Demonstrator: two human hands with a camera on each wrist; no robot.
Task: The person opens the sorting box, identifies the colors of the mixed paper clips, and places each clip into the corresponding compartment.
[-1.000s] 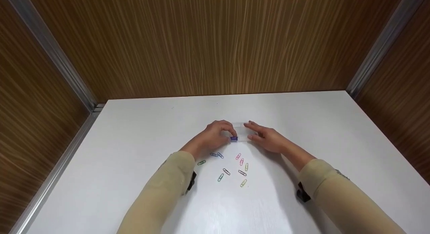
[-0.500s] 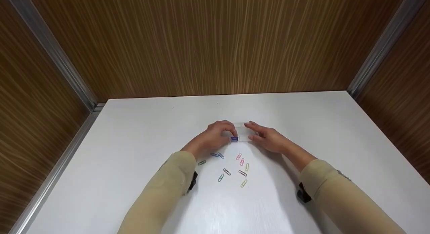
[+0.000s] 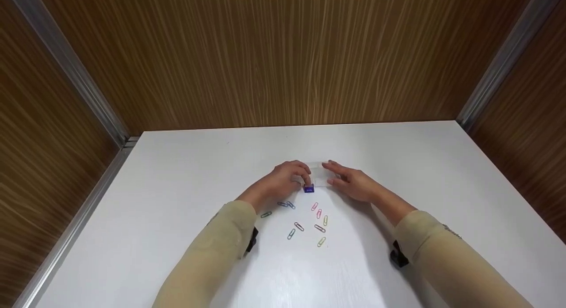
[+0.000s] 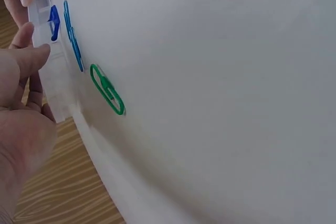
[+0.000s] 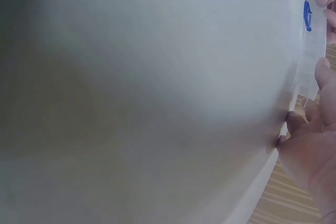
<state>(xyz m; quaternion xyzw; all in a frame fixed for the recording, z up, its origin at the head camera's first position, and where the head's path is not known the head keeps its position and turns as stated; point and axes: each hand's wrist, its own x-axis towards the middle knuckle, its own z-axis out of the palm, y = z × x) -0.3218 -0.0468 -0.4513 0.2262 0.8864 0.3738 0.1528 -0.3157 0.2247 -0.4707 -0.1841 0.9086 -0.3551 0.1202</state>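
A clear plastic box (image 3: 322, 177) with a blue-purple latch (image 3: 309, 189) on its front side lies on the white table between the hands. My left hand (image 3: 282, 180) holds the box's left part, with the index fingertip at the latch. In the left wrist view, its thumb lies along the front of the box (image 4: 59, 87), close to the latch (image 4: 54, 23). My right hand (image 3: 353, 184) holds the right end, thumb at the front and index finger near the back edge. The inside of the box is hard to make out.
Several coloured paper clips lie in front of the box: blue ones (image 3: 286, 204), a green one (image 3: 266, 214), pink ones (image 3: 319, 213), dark ones (image 3: 299, 226) and yellow ones (image 3: 321, 241). Wood-grain panels (image 3: 283, 56) enclose the white table (image 3: 177, 175) at back and sides.
The latch has swung outward and down toward the near side, with the left index finger moving down along it. The right hand and the paper clips have stayed in place.
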